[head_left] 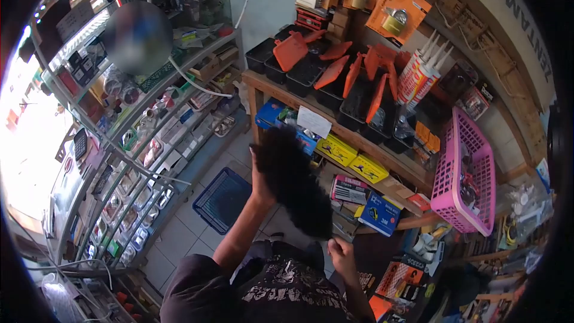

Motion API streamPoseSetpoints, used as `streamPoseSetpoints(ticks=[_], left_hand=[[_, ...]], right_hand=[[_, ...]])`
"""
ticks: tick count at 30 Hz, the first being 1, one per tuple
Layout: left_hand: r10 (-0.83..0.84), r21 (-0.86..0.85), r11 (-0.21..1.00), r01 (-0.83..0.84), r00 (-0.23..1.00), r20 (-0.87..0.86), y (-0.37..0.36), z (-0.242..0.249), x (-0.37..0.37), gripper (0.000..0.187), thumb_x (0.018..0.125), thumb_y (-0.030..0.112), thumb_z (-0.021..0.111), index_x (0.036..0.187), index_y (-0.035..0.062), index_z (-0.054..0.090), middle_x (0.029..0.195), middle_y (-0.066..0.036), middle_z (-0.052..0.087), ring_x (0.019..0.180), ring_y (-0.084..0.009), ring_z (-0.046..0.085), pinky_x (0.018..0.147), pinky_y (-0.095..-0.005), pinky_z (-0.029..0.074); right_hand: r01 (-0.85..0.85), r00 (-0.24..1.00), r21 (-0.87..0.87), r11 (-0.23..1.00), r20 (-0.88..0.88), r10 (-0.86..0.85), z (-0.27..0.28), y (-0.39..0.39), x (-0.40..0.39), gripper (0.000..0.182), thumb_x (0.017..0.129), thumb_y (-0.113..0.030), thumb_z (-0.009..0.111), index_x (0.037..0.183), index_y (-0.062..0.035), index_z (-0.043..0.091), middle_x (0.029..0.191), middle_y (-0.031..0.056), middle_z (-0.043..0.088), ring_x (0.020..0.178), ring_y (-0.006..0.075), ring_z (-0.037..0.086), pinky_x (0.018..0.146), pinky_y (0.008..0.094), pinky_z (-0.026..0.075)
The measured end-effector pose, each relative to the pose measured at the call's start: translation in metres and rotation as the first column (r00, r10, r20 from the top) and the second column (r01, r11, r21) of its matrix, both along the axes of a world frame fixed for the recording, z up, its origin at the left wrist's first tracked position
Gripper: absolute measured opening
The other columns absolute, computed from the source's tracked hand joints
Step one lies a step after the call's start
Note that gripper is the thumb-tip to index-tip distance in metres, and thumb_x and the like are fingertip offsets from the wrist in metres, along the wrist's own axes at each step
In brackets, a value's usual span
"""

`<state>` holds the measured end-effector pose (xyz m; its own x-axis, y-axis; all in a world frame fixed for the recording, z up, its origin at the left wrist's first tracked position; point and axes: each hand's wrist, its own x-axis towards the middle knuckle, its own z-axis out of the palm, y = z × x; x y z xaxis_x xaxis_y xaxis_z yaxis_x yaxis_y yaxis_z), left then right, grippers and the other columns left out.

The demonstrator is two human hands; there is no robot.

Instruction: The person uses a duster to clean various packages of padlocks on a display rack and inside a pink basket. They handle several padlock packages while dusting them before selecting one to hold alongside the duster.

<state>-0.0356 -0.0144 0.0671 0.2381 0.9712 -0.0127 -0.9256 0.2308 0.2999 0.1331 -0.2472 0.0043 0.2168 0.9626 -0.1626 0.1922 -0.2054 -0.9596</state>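
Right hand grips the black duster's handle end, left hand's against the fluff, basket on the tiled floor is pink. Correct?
Not the colour: the head view shows the basket on the tiled floor is blue. Right hand grips the black duster's handle end, left hand against the fluff.

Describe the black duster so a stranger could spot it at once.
Find the wooden shelf bearing black bins with orange lids. In front of it, the right hand grips the black duster. Its shaggy body sets it apart from the flat-sided boxes behind.
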Motion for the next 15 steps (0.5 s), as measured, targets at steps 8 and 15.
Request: streamPoseSetpoints(ticks=[8, 15], left_hand=[[-0.228, 0.164, 0.958, 0.234, 0.972, -0.059, 0.023, 0.007, -0.041, 0.081, 0.093, 0.071, 0.025, 0.133, 0.0030, 0.046, 0.119, -0.015, 0.060, 0.116, -0.0313, 0.057, 0.105, -0.0463, 0.042], [-0.206, -0.167, 0.966, 0.197, 0.978, -0.037, 0.009, 0.038, -0.030, 0.079, 0.094, 0.069, 0.024, 0.125, 0.0024, 0.052, 0.115, -0.017, 0.061, 0.110, -0.0317, 0.056, 0.103, -0.0471, 0.041]], right_hand=[[-0.041, 0.999, 0.021, 0.999, -0.010, 0.041, -0.029, -0.025, -0.002, 0.035, 0.098, -0.022, 0.053, 0.070, -0.0027, 0.047, 0.060, -0.0017, 0.039, 0.056, 0.0066, 0.035, 0.052, 0.0267, 0.029], [-0.008, 0.999, 0.071, 0.997, -0.046, 0.012, -0.023, -0.004, -0.015, 0.033, 0.098, -0.023, 0.053, 0.070, -0.0039, 0.049, 0.059, -0.0023, 0.040, 0.055, 0.0058, 0.037, 0.051, 0.0248, 0.028]])
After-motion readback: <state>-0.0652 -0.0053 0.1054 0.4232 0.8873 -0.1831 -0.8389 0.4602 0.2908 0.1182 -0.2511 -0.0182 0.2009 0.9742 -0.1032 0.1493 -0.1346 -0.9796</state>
